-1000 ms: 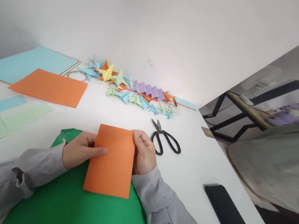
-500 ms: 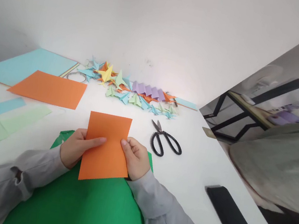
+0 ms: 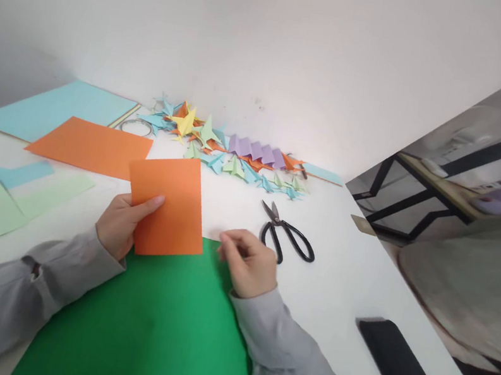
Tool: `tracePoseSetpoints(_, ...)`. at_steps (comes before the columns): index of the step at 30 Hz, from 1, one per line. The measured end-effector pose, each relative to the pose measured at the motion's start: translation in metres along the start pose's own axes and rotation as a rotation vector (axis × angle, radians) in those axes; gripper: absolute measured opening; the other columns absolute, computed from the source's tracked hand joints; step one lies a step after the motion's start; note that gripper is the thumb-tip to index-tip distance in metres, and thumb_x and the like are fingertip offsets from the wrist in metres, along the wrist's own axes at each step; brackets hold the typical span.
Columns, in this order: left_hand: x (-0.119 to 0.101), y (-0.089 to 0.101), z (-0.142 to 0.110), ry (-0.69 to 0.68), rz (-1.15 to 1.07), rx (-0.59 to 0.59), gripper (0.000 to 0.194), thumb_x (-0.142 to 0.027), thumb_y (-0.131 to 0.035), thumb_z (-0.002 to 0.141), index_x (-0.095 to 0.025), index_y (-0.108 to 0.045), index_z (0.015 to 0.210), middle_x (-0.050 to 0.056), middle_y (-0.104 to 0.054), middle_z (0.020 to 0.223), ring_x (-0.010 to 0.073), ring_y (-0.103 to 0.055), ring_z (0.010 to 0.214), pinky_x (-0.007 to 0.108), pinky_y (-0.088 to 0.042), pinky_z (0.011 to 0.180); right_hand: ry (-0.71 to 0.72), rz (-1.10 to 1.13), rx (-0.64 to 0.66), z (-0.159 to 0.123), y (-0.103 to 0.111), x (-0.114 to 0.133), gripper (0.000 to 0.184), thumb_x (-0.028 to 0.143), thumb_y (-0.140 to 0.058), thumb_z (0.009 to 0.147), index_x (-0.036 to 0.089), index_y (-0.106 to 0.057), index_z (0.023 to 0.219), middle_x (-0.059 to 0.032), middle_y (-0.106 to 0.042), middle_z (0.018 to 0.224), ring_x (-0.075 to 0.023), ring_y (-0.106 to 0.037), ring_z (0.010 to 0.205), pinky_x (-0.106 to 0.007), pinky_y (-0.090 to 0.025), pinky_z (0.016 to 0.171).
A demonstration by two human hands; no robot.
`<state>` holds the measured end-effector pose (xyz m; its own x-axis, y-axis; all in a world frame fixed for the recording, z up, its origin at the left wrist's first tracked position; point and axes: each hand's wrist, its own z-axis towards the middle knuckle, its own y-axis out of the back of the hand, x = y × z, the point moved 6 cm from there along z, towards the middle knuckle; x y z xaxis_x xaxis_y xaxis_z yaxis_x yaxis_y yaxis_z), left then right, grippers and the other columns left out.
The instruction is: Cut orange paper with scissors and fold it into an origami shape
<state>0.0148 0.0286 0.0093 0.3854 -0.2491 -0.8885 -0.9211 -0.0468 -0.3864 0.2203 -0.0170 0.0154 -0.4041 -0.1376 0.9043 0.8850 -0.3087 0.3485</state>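
My left hand (image 3: 122, 224) grips the orange paper sheet (image 3: 170, 209) at its left edge, thumb on front. The sheet's long axis runs roughly 11:30 to 5:30. My right hand (image 3: 251, 266), farther off, has its fingers curled narrow, visibly empty; the sheet lies at their 10 o'clock.

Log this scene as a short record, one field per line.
left hand: grips a small orange sheet at its left edge, thumb on the face
right hand: apart from that sheet, fingers curled, no object seen in them; fingertip contact unclear
under the hands: green sheet
scissors: on the white table, blades parted
back left: larger orange sheet, large light-blue sheet
along the wall: folded paper shapes, several colours
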Motion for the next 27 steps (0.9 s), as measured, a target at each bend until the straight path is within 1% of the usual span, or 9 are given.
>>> tracePoseSetpoints(2, -0.003, 0.004, 0.003, 0.016, -0.029, -0.032, 0.025, -0.024, -0.071, 0.062, -0.014, -0.066, 0.084, 0.007, -0.071, 0.085, 0.0255, -0.065, 0.086, 0.035, -0.055, 0.071, 0.161, -0.281, -0.249, 0.008, 0.028, 0.004, 0.014, 0.029, -0.052, 0.076, 0.021, -0.064, 0.079, -0.0061, -0.068, 0.076, -0.0194, -0.061, 0.069, -0.033, -0.047, 0.068)
tracePoseSetpoints(3, -0.004, 0.005, 0.005, 0.02, -0.046, -0.049, 0.024, -0.023, -0.071, 0.062, -0.014, -0.066, 0.084, 0.007, -0.071, 0.085, 0.0256, -0.065, 0.086, 0.035, -0.055, 0.071, 0.186, -0.427, -0.316, 0.013, 0.038, 0.003, 0.021, 0.026, -0.047, 0.078, 0.019, -0.064, 0.088, -0.0087, -0.067, 0.089, -0.0221, -0.06, 0.082, -0.036, -0.045, 0.077)
tracePoseSetpoints(4, -0.005, 0.007, 0.006, 0.024, -0.064, -0.059, 0.024, -0.022, -0.071, 0.062, -0.014, -0.066, 0.084, 0.007, -0.071, 0.086, 0.0256, -0.065, 0.086, 0.035, -0.056, 0.072, 0.166, -0.578, -0.353, 0.017, 0.046, -0.001, 0.027, 0.023, -0.044, 0.078, 0.017, -0.062, 0.097, -0.0111, -0.065, 0.098, -0.0249, -0.058, 0.093, -0.041, -0.042, 0.084)
tracePoseSetpoints(6, -0.007, 0.009, 0.009, 0.035, -0.096, -0.063, 0.022, -0.021, -0.069, 0.063, -0.014, -0.065, 0.083, 0.007, -0.07, 0.089, 0.0253, -0.064, 0.088, 0.035, -0.056, 0.073, 0.0, -0.844, -0.396, 0.025, 0.059, -0.018, 0.039, 0.023, -0.045, 0.075, 0.013, -0.056, 0.111, -0.0157, -0.059, 0.109, -0.0317, -0.05, 0.105, -0.05, -0.035, 0.088)
tracePoseSetpoints(8, -0.008, 0.01, 0.012, 0.052, -0.133, -0.054, 0.021, -0.019, -0.068, 0.065, -0.016, -0.064, 0.085, 0.006, -0.07, 0.093, 0.0243, -0.064, 0.09, 0.033, -0.056, 0.072, -0.147, -0.921, -0.339, 0.03, 0.065, -0.037, 0.042, 0.028, -0.046, 0.074, 0.013, -0.055, 0.113, -0.0177, -0.057, 0.113, -0.0335, -0.05, 0.106, -0.05, -0.036, 0.086)
tracePoseSetpoints(12, -0.01, 0.013, 0.015, 0.082, -0.18, -0.052, 0.029, -0.013, -0.067, 0.063, -0.018, -0.062, 0.092, 0.004, -0.068, 0.097, 0.0239, -0.063, 0.092, 0.032, -0.057, 0.071, -0.228, -0.901, -0.173, 0.035, 0.063, -0.06, 0.041, 0.031, -0.045, 0.074, 0.019, -0.056, 0.112, -0.0157, -0.057, 0.112, -0.0321, -0.051, 0.104, -0.049, -0.038, 0.083)
tracePoseSetpoints(13, -0.01, 0.014, 0.015, 0.09, -0.179, -0.049, 0.031, -0.013, -0.068, 0.063, -0.018, -0.062, 0.093, 0.005, -0.068, 0.097, 0.0241, -0.063, 0.093, 0.033, -0.057, 0.071, -0.244, -0.895, -0.172, 0.035, 0.065, -0.063, 0.041, 0.032, -0.047, 0.073, 0.02, -0.057, 0.111, -0.0154, -0.056, 0.112, -0.0326, -0.05, 0.104, -0.049, -0.038, 0.082)
tracePoseSetpoints(20, -0.007, 0.014, 0.015, 0.13, -0.229, -0.071, 0.034, -0.012, -0.066, 0.065, -0.019, -0.06, 0.097, 0.005, -0.068, 0.097, 0.0238, -0.062, 0.094, 0.031, -0.058, 0.07, -0.254, -0.748, -0.243, 0.031, 0.072, -0.064, 0.044, 0.034, -0.059, 0.059, 0.019, -0.064, 0.099, -0.0123, -0.057, 0.091, -0.0284, -0.055, 0.087, -0.044, -0.042, 0.079)
tracePoseSetpoints(27, -0.003, 0.017, 0.016, 0.176, -0.252, -0.083, 0.029, -0.012, -0.064, 0.068, -0.019, -0.061, 0.096, 0.004, -0.067, 0.1, 0.0229, -0.062, 0.096, 0.03, -0.058, 0.07, -0.221, -0.512, -0.409, 0.024, 0.067, -0.039, 0.042, 0.023, -0.062, 0.05, 0.017, -0.066, 0.091, -0.0094, -0.057, 0.094, -0.0233, -0.058, 0.078, -0.042, -0.046, 0.079)
